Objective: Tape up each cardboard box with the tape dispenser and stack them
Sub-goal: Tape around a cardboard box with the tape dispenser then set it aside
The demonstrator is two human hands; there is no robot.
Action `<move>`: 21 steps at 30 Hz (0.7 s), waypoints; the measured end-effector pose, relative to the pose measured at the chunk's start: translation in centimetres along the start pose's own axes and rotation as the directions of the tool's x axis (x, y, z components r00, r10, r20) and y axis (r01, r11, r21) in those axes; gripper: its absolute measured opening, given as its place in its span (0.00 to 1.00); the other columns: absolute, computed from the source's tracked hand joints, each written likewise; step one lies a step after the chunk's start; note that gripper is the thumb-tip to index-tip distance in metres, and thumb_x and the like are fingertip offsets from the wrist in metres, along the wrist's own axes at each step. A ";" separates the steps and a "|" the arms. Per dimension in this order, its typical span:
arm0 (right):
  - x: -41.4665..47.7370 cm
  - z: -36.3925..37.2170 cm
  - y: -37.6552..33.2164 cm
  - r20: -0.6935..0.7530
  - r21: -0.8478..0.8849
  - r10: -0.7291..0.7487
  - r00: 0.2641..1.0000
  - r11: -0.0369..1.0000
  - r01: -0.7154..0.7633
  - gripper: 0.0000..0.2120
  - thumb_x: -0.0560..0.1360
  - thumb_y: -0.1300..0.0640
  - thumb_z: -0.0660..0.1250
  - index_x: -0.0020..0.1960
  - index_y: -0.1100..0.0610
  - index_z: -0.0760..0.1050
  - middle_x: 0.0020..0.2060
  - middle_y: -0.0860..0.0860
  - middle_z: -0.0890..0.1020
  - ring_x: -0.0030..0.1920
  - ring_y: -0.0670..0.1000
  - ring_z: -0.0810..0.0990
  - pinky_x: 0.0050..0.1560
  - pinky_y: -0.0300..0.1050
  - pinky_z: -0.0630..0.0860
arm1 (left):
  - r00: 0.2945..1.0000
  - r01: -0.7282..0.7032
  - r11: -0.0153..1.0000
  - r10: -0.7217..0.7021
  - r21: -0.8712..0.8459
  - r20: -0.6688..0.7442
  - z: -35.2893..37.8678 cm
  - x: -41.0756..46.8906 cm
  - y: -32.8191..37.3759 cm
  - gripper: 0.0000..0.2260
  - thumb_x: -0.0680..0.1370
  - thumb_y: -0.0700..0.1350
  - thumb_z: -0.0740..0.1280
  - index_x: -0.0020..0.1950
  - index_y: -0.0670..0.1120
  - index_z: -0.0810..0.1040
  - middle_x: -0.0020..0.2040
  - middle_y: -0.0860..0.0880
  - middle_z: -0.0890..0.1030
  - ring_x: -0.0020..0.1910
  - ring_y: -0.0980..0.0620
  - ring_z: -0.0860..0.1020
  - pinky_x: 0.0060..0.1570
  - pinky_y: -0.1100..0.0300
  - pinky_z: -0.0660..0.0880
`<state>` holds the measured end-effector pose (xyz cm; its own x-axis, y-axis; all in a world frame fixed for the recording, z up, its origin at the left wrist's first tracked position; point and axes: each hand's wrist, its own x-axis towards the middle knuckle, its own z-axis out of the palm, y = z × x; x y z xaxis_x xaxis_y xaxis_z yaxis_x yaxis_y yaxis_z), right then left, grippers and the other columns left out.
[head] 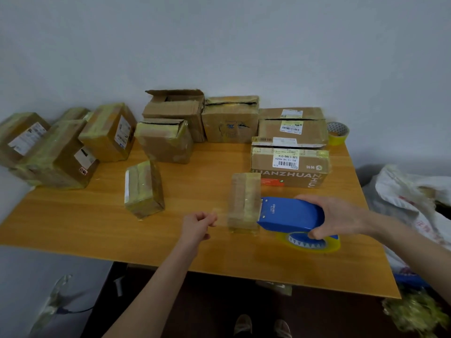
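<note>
- Right hand point(334, 215) is wrapped round the blue tape dispenser point(290, 213), its nose right up against the small box point(244, 201) standing upright near the front edge of the table point(73, 228), a bit right of the middle.
- Left hand point(197, 224) has its fingers curled just left of that box and looks to be pinching the tape end point(216, 212). It's blurry there, so not 100% sure.
- My read: mid-wrap on this box, with the strip being pulled across its front face.
- Next up it probably needs the tape pressed flat, cut on the blade, then the box stacked.
- The open box point(174, 103) at the back edge is still untaped, so plenty left.
</note>
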<state>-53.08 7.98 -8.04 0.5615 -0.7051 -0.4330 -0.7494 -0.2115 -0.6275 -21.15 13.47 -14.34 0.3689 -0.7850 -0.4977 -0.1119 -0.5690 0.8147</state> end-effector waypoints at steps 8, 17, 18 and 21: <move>1.6 0.8 1.2 0.013 -0.007 0.030 0.999 1.000 -0.030 0.32 0.65 0.55 0.75 0.63 0.39 0.65 0.53 0.42 0.76 0.51 0.44 0.77 0.50 0.41 0.76 | 0.999 0.024 0.999 -0.023 0.033 -0.031 1.0 1.2 -0.4 0.10 0.78 0.46 0.68 0.38 0.43 0.80 0.36 0.49 0.80 0.37 0.53 0.75 0.30 0.62 0.72; 3.6 1.9 2.2 0.062 -0.044 0.082 0.995 0.996 -0.080 0.34 0.65 0.55 0.74 0.64 0.36 0.62 0.52 0.42 0.76 0.50 0.45 0.77 0.49 0.44 0.77 | 0.998 0.044 0.994 -0.048 0.104 0.034 2.3 2.5 -1.3 0.12 0.78 0.50 0.68 0.37 0.45 0.78 0.33 0.51 0.79 0.31 0.55 0.72 0.28 0.61 0.71; 3.6 2.1 2.3 0.063 -0.029 0.086 0.994 0.996 -0.084 0.33 0.65 0.55 0.74 0.63 0.36 0.63 0.52 0.42 0.76 0.50 0.45 0.77 0.50 0.45 0.77 | 0.998 0.035 0.989 -0.043 0.142 0.053 2.5 2.7 -1.3 0.12 0.78 0.51 0.67 0.39 0.45 0.78 0.36 0.50 0.80 0.32 0.55 0.73 0.29 0.60 0.72; 3.5 2.3 2.5 0.060 -0.008 0.080 0.995 0.997 -0.080 0.33 0.63 0.53 0.74 0.63 0.37 0.64 0.52 0.43 0.76 0.51 0.47 0.77 0.52 0.47 0.78 | 0.992 -0.008 0.884 -0.050 0.468 0.112 2.3 2.9 -0.6 0.14 0.80 0.54 0.63 0.61 0.48 0.76 0.52 0.46 0.80 0.37 0.51 0.77 0.30 0.58 0.75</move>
<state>-52.20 6.53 -12.60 0.5196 -0.6777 -0.5203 -0.7946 -0.1594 -0.5858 -22.13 10.93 -16.93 0.2684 -0.7781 -0.5679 -0.5340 -0.6108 0.5846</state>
